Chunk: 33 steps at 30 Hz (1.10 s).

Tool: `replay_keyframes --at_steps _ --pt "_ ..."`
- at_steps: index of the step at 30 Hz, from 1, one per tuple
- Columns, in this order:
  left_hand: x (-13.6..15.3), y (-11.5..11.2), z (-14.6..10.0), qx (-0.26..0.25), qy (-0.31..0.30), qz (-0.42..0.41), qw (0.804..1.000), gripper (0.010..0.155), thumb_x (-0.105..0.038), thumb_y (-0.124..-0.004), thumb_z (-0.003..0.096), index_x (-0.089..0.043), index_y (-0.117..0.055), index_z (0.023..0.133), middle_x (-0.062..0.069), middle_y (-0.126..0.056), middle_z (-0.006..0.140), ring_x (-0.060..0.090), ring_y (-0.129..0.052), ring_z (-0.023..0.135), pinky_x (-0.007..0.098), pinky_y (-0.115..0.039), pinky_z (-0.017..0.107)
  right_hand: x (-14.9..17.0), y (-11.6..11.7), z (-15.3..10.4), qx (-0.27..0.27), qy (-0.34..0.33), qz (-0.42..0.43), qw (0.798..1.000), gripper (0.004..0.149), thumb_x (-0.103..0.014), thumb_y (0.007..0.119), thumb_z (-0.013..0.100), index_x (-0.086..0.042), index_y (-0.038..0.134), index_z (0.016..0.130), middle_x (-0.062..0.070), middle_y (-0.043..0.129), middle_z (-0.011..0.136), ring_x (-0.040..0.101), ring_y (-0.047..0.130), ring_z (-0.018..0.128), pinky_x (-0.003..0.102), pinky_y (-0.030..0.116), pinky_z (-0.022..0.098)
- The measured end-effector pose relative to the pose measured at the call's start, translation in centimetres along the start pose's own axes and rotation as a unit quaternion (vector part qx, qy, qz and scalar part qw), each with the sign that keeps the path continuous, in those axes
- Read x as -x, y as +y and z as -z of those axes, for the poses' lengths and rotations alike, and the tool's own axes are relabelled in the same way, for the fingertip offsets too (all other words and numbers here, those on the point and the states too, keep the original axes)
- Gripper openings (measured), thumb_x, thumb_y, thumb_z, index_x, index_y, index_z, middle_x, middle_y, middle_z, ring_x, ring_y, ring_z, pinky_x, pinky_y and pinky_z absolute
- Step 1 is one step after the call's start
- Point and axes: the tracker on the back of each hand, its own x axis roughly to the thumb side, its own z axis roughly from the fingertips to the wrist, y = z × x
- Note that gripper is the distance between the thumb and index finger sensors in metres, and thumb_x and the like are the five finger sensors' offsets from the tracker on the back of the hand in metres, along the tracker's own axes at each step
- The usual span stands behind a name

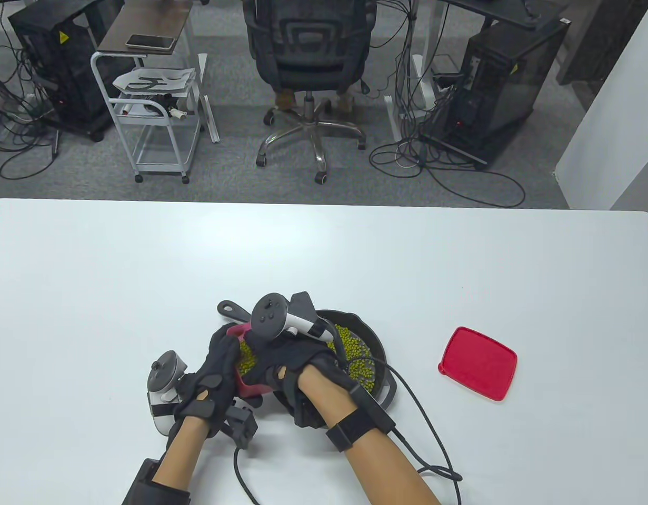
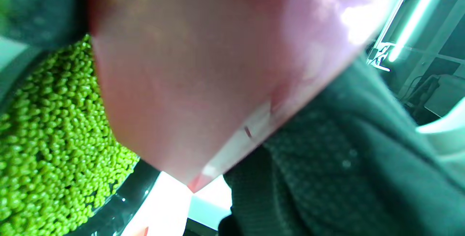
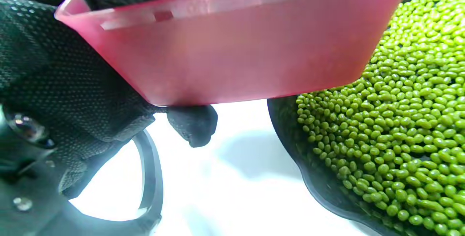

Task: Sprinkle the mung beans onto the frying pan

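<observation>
A black frying pan point(image 1: 374, 350) sits near the table's front, covered with green mung beans point(image 1: 355, 352). My left hand point(image 1: 226, 363) grips a red plastic container point(image 1: 248, 388) of beans from its left side. It holds the container tilted above the table at the pan's left edge. My right hand point(image 1: 266, 363) curls over the container's near rim with its fingers inside. What those fingers hold is hidden. The right wrist view shows the container wall point(image 3: 232, 47), a left finger point(image 3: 192, 123) under it, and beans point(image 3: 399, 119) in the pan point(image 3: 312, 178). The left wrist view shows the container's underside point(image 2: 218, 65) and beans point(image 2: 47, 148).
The container's red lid point(image 1: 477, 363) lies flat on the white table point(image 1: 145, 273) to the right of the pan. The pan's handle point(image 1: 231, 309) points to the back left. Glove cables point(image 1: 424, 421) trail along the front edge.
</observation>
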Motion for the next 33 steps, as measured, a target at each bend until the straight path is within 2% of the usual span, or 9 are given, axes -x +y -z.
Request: replay_keyframes --at_steps 2,4,7,9,11,16,22,28,33 --pt "0.1 0.0 0.0 -0.009 -0.004 -0.006 1.0 0.075 -0.072 -0.059 0.048 -0.037 -0.031 0.108 0.019 -0.047 0.105 0.042 -0.086 0.066 0.048 -0.091 0.024 -0.1 -0.1 0.3 0.007 -0.009 0.012 1.0 0.087 -0.04 0.095 0.047 -0.015 0.044 0.113 0.029 0.036 0.116 0.057 0.049 0.094 0.052 0.074 0.061" --pt "0.0 -0.1 0.0 0.0 -0.004 -0.014 1.0 0.075 -0.071 -0.059 0.0483 -0.036 -0.03 0.108 0.019 -0.046 0.105 0.043 -0.085 0.067 0.049 -0.091 0.024 -0.3 0.0 0.6 0.025 -0.02 0.023 0.999 0.081 -0.035 0.099 0.045 -0.018 0.053 0.11 0.027 0.045 0.113 0.056 0.058 0.088 0.048 0.08 0.057" --pt "0.3 0.0 0.0 -0.019 0.004 0.002 1.0 0.075 -0.072 -0.058 0.0478 -0.036 -0.03 0.108 0.019 -0.047 0.105 0.042 -0.086 0.066 0.048 -0.092 0.023 -1.1 0.3 0.9 0.054 -0.024 -0.004 0.998 0.074 -0.03 0.1 0.043 -0.015 0.062 0.105 0.024 0.061 0.107 0.052 0.072 0.081 0.041 0.087 0.05" --pt "0.5 0.1 0.1 -0.007 0.008 -0.015 1.0 0.075 -0.071 -0.058 0.048 -0.036 -0.029 0.108 0.019 -0.045 0.106 0.043 -0.085 0.067 0.049 -0.091 0.024 -1.5 0.5 1.0 0.068 -0.023 -0.005 0.997 0.067 -0.025 0.1 0.044 -0.015 0.068 0.102 0.021 0.071 0.101 0.049 0.079 0.076 0.037 0.09 0.046" --pt "0.4 0.2 0.1 -0.01 0.006 -0.013 1.0 0.075 -0.071 -0.058 0.0478 -0.036 -0.03 0.108 0.019 -0.046 0.106 0.043 -0.085 0.067 0.049 -0.091 0.024 -1.6 0.4 1.0 0.083 -0.031 0.001 0.996 0.058 -0.022 0.101 0.043 -0.016 0.076 0.095 0.017 0.079 0.094 0.046 0.085 0.071 0.034 0.092 0.041" --pt "0.3 0.1 0.1 0.005 0.004 -0.03 1.0 0.075 -0.072 -0.057 0.048 -0.037 -0.029 0.108 0.018 -0.046 0.106 0.042 -0.086 0.067 0.048 -0.091 0.025 -0.9 -0.2 1.0 0.099 -0.042 0.039 0.993 0.044 -0.016 0.1 0.043 -0.019 0.086 0.084 0.012 0.088 0.086 0.042 0.093 0.061 0.03 0.094 0.034" --pt "-0.1 0.0 0.0 0.01 -0.002 -0.043 0.999 0.075 -0.073 -0.057 0.0478 -0.038 -0.029 0.108 0.018 -0.047 0.106 0.041 -0.087 0.067 0.047 -0.091 0.025 0.4 -1.8 0.5 0.109 -0.059 0.117 0.985 0.039 -0.012 0.099 0.043 -0.02 0.091 0.08 0.01 0.092 0.084 0.041 0.096 0.056 0.028 0.095 0.03" --pt "-0.2 0.8 0.2 -0.001 -0.001 -0.053 0.999 0.075 -0.073 -0.057 0.0477 -0.038 -0.029 0.108 0.018 -0.047 0.106 0.041 -0.086 0.067 0.047 -0.092 0.025 1.5 -4.5 -1.4 0.152 -0.067 0.16 0.973 0.039 -0.012 0.098 0.043 -0.02 0.09 0.08 0.011 0.092 0.085 0.041 0.097 0.056 0.028 0.096 0.03" --pt "-0.4 1.3 0.1 -0.004 0.002 -0.059 0.998 0.075 -0.073 -0.057 0.0478 -0.038 -0.029 0.108 0.018 -0.047 0.106 0.041 -0.086 0.067 0.047 -0.091 0.025 3.7 -6.6 -3.0 0.198 -0.055 0.191 0.96 0.039 -0.012 0.098 0.044 -0.02 0.09 0.081 0.011 0.092 0.085 0.041 0.097 0.056 0.028 0.096 0.03"
